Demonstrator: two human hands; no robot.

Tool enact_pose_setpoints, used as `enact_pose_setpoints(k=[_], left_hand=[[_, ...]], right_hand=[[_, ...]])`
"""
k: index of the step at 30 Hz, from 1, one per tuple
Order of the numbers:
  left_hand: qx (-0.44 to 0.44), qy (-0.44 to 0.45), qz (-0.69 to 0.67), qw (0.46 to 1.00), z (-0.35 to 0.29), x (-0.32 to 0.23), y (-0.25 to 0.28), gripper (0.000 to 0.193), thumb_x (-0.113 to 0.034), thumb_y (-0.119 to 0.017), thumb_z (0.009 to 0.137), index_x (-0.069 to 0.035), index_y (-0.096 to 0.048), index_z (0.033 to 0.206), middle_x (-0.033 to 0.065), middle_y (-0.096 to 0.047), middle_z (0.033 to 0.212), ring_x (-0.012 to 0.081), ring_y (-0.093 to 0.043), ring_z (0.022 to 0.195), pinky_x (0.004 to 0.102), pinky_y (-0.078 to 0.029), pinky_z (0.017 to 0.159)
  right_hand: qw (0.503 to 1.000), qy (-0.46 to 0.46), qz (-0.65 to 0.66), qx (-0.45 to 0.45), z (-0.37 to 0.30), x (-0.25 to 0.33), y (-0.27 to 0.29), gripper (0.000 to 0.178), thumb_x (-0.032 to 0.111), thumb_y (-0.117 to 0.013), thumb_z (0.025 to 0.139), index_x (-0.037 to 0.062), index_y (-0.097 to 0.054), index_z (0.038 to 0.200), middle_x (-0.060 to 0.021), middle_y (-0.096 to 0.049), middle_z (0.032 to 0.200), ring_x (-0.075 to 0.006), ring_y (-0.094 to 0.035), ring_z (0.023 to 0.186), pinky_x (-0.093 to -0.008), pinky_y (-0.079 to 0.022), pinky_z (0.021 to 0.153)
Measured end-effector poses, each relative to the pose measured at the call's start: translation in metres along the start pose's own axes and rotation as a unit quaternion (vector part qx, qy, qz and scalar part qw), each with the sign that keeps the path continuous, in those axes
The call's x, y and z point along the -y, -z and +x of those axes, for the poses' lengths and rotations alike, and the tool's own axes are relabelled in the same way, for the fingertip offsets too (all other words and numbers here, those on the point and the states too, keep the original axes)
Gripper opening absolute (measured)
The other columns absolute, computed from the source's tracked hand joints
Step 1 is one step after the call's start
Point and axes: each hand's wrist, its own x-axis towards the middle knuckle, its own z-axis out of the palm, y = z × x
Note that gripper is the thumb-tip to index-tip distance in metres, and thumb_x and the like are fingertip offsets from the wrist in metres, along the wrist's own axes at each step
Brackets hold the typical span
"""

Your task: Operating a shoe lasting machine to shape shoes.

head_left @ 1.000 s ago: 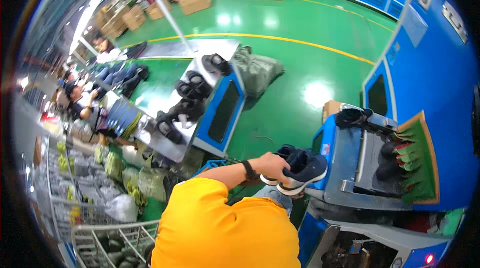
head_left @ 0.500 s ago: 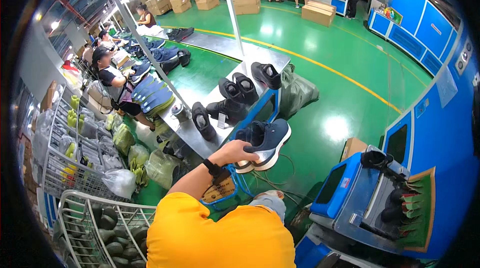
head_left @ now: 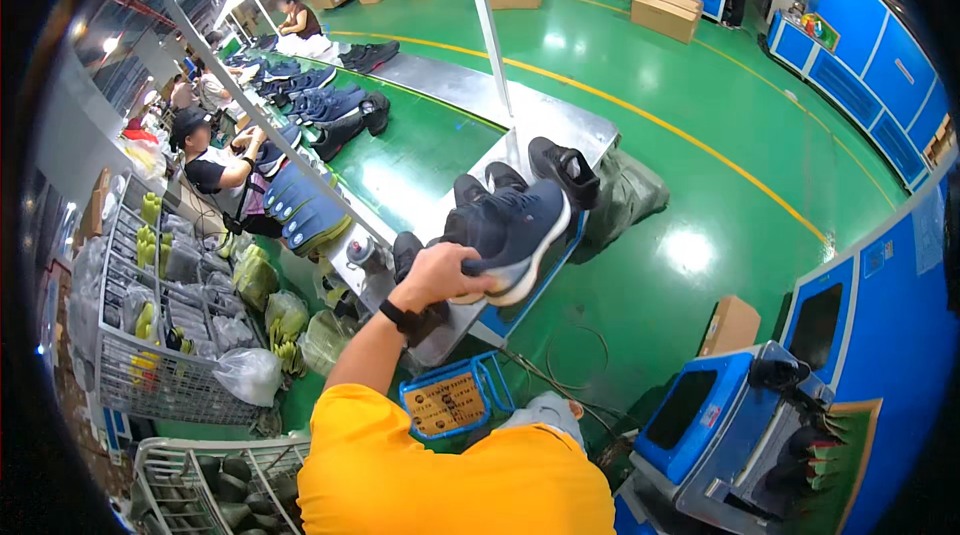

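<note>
My left hand (head_left: 440,276) is closed round the heel end of a pair of navy sneakers (head_left: 512,227) with white soles. The nearer sneaker mostly hides the other one. They are held above the near end of a metal bench (head_left: 575,120), in front of the dark shoes there. A black shoe (head_left: 563,171) stands beyond the pair, and more black shoes (head_left: 470,189) show in part behind it. One dark shoe (head_left: 406,251) sits just past my hand. My right hand is out of sight.
A blue-framed stool (head_left: 447,403) stands below my arm, with cables (head_left: 560,375) on the floor. At right is a blue machine (head_left: 690,415). Wire racks (head_left: 180,375) with bagged goods are at left. A co-worker (head_left: 215,160) handles shoes along the line.
My left hand has carried the navy sneakers up and away from me, over the bench. The view has shifted, and more of the stool shows.
</note>
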Motion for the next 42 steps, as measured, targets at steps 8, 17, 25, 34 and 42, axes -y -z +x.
enact_pose_setpoints(k=[8, 17, 25, 34, 42], left_hand=[[-0.088, 0.083, 0.132, 0.984, 0.090, 0.120, 0.029, 0.051, -0.060, -0.076, 0.070, -0.015, -0.078, 0.096, 0.0142, -0.073, 0.090, 0.0332, -0.069, 0.092, 0.0451, -0.056, 0.082], [-0.337, 0.312, 0.216, 0.862, 0.162, 0.256, 0.057, 0.026, -0.031, -0.063, 0.087, -0.006, -0.072, 0.089, 0.0195, -0.070, 0.096, 0.0380, -0.066, 0.097, 0.0465, -0.053, 0.086], [-0.324, 0.062, 0.002, 0.944, 0.158, 0.130, -0.069, 0.029, -0.021, -0.059, 0.100, 0.002, -0.068, 0.115, 0.0202, -0.070, 0.110, 0.0338, -0.067, 0.100, 0.0398, -0.052, 0.090], [0.098, -0.417, -0.204, 0.880, 0.067, -0.251, -0.264, 0.019, -0.002, -0.068, 0.085, -0.003, -0.069, 0.104, 0.0167, -0.071, 0.102, 0.0344, -0.069, 0.094, 0.0398, -0.056, 0.079], [0.335, -0.602, -0.134, 0.712, -0.081, -0.491, -0.408, 0.030, -0.021, -0.067, 0.090, -0.007, -0.067, 0.116, 0.0145, -0.070, 0.112, 0.0365, -0.067, 0.100, 0.0455, -0.056, 0.084]], right_hand=[[1.000, 0.004, -0.004, 0.011, 0.026, 0.058, -0.035, 0.011, 0.026, -0.060, 0.096, 0.0171, -0.055, 0.092, 0.0037, -0.047, 0.065, -0.0101, -0.042, 0.054, -0.0287, -0.031, 0.047], [0.999, -0.006, 0.023, -0.049, 0.017, 0.009, -0.053, 0.014, 0.029, -0.063, 0.094, 0.0154, -0.061, 0.091, -0.0026, -0.050, 0.065, -0.0157, -0.044, 0.056, -0.0339, -0.033, 0.048], [0.951, 0.092, -0.222, -0.195, -0.057, 0.113, -0.078, 0.048, 0.026, -0.066, 0.088, 0.0018, -0.064, 0.130, -0.0187, -0.071, 0.119, -0.0261, -0.070, 0.109, -0.0369, -0.053, 0.093], [0.508, 0.259, -0.131, -0.811, -0.207, 0.143, 0.122, 0.035, 0.004, -0.063, 0.093, -0.0038, -0.062, 0.127, -0.0209, -0.066, 0.125, -0.0351, -0.064, 0.115, -0.0427, -0.048, 0.100], [0.366, 0.019, -0.275, -0.889, -0.208, 0.123, 0.275, 0.056, 0.032, -0.062, 0.097, -0.0030, -0.053, 0.141, -0.0212, -0.051, 0.148, -0.0393, -0.046, 0.139, -0.0498, -0.033, 0.116]])
